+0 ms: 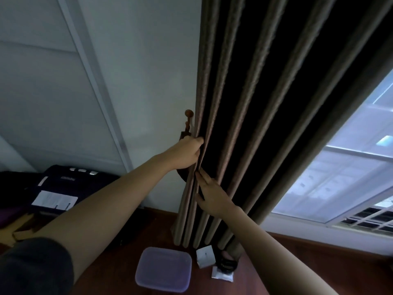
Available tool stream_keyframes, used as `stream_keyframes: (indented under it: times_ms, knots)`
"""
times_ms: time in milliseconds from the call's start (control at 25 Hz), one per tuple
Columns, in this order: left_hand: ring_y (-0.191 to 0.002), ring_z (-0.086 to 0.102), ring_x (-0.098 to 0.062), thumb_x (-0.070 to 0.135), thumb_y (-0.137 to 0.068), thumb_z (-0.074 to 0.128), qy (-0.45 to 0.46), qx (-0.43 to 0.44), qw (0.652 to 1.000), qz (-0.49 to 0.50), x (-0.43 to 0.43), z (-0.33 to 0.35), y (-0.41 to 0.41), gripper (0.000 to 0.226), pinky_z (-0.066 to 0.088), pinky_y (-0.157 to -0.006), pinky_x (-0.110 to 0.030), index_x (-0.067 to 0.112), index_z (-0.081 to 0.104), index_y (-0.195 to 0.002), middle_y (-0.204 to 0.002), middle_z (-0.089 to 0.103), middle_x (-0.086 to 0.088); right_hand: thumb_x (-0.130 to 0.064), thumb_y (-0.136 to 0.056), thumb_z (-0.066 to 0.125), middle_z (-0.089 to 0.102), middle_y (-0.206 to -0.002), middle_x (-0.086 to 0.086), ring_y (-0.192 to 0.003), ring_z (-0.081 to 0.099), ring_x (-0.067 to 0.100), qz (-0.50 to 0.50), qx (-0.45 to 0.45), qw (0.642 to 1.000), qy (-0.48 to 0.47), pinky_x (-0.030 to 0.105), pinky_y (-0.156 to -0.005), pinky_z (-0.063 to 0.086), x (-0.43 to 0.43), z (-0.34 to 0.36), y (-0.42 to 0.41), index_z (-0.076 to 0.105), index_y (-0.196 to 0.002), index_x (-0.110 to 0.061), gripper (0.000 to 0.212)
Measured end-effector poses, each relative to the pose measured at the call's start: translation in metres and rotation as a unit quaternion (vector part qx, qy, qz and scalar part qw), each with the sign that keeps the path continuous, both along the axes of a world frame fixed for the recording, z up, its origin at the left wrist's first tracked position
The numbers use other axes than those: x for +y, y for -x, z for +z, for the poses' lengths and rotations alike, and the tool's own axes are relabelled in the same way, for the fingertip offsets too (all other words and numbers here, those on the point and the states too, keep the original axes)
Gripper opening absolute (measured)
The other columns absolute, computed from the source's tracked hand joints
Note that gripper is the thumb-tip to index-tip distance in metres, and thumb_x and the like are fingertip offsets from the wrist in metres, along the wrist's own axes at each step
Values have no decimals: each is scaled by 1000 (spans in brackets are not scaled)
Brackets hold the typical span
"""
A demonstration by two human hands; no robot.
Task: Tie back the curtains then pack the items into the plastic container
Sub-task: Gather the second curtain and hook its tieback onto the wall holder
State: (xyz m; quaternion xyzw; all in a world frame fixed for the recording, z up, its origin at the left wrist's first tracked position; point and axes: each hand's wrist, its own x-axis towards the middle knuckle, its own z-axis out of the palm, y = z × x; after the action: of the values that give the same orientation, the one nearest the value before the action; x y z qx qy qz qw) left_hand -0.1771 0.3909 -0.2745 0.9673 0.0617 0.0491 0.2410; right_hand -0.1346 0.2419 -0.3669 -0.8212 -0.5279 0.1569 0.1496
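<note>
Left hand grips the leading fold of the brown curtain, just below a wooden wall hook. Right hand, directly beneath it, lays straight fingers against the neighbouring folds. Far below both hands lie a lidded plastic container, a white box and a white packet.

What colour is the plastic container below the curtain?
The plastic container is translucent pale purple; the head view shows it.

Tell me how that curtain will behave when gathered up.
Probably floppy: the curtain hangs in soft pleats and buckles where the left hand grips its edge. Likely heavyish, since the cloth looks thick and blocks the window light.
</note>
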Motion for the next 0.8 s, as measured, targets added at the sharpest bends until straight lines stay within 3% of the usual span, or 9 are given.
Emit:
stream_keyframes:
  times_ms: [120, 240, 360, 520, 600, 720, 800]
  knots:
    - [-72, 58, -33, 1, -93, 39, 5, 4, 1000, 19, -7, -2, -5, 13, 51, -66, -43, -1, 52, -92, -85, 56, -19, -20, -94, 46, -1, -159, 8, -140, 23, 30, 6, 5, 1000, -1, 33, -116, 22, -2, 0, -2, 6, -149, -8, 70]
    - [-66, 61, -25, 8, -93, 46, 78, -33, 996, 5, -9, -2, -1, 12, 50, -59, -33, 4, 48, -104, -80, 58, -9, -18, -94, 44, -1, -159, 7, -139, 24, 30, 7, 1, 1000, -10, 33, -116, 23, -6, -3, -6, 6, -149, -9, 68]
    - [-74, 63, -2, 22, -90, 60, 154, -112, 982, -1, -16, -10, 6, 55, 53, -62, -15, 16, 27, -133, -93, 59, 10, -15, -93, 43, -1, -159, 8, -134, 31, 31, 14, 9, 1000, -27, 34, -112, 28, -9, -4, -4, 5, -150, -10, 68]
    - [-45, 52, -8, 9, -87, 63, 100, -285, 951, 66, -24, -31, 1, 43, 45, -43, -19, 26, 29, -106, -66, 57, -9, -16, -93, 43, -1, -159, 8, -133, 33, 33, 22, -2, 999, -28, 35, -112, 28, -9, -8, -3, 6, -150, -10, 68]
    - [-39, 42, -2, 3, -84, 65, 90, -337, 932, 102, -28, -37, -3, 43, 34, -40, -11, 23, 28, -95, -61, 45, 6, -17, -92, 43, -1, -159, 9, -129, 37, 33, 20, 0, 1000, -19, 36, -110, 31, -9, -8, -4, 5, -150, -10, 69]
    - [-47, 45, -2, 4, -82, 66, 163, -334, 916, 151, -39, -32, -9, 42, 39, -43, -13, 15, 28, -97, -66, 43, 11, -17, -92, 42, -4, -159, 11, -121, 42, 34, 29, -5, 999, -15, 37, -106, 36, -9, -7, -4, 2, -150, -10, 70]
    - [-59, 55, -2, 6, -84, 63, 223, -254, 927, 165, -39, -15, -14, 35, 46, -53, -12, 15, 35, -105, -73, 52, 10, -17, -93, 41, -7, -159, 11, -117, 43, 33, 34, -14, 999, -6, 37, -105, 36, -10, -8, -3, -1, -149, -9, 70]
